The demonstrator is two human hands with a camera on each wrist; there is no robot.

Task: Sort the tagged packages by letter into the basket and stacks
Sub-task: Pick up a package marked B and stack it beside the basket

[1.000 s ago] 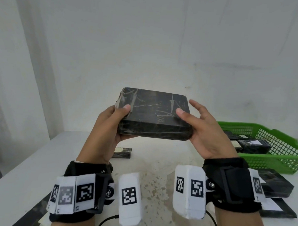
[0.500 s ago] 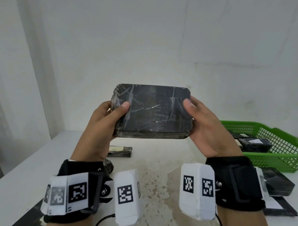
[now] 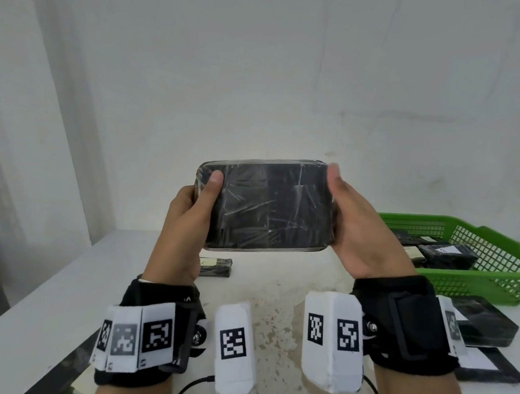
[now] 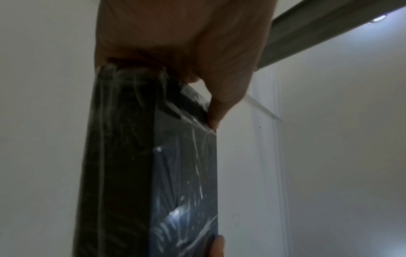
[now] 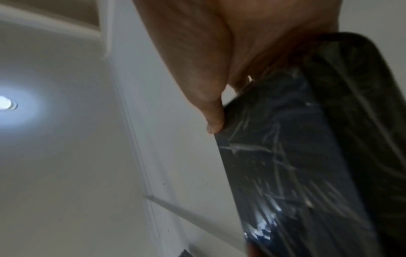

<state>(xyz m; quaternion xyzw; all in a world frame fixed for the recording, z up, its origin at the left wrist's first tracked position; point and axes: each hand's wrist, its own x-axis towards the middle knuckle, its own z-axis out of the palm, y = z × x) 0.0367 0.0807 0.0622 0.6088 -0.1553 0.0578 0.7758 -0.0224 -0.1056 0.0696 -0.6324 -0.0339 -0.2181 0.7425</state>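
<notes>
A black package (image 3: 267, 206) wrapped in clear film is held up in the air before me, its broad plain face turned toward me; no tag shows on it. My left hand (image 3: 193, 205) grips its left end, thumb on the front face. My right hand (image 3: 350, 218) grips the right end, fingers behind it. The wrist views show the same package (image 4: 136, 165) (image 5: 318, 147) edge-on with a thumb on its rim. A green basket (image 3: 493, 284) at the right holds several black tagged packages (image 3: 447, 255).
A small black package (image 3: 215, 267) with a pale label lies on the white table (image 3: 55, 292) behind my left hand. Two flat black packages (image 3: 485, 323) with white tags sit stacked in front of the basket. A white wall stands close behind the table.
Both hands have tipped the package up from lying nearly flat until its broad face points at me, and raised it slightly. The right fingers have moved behind its far side.
</notes>
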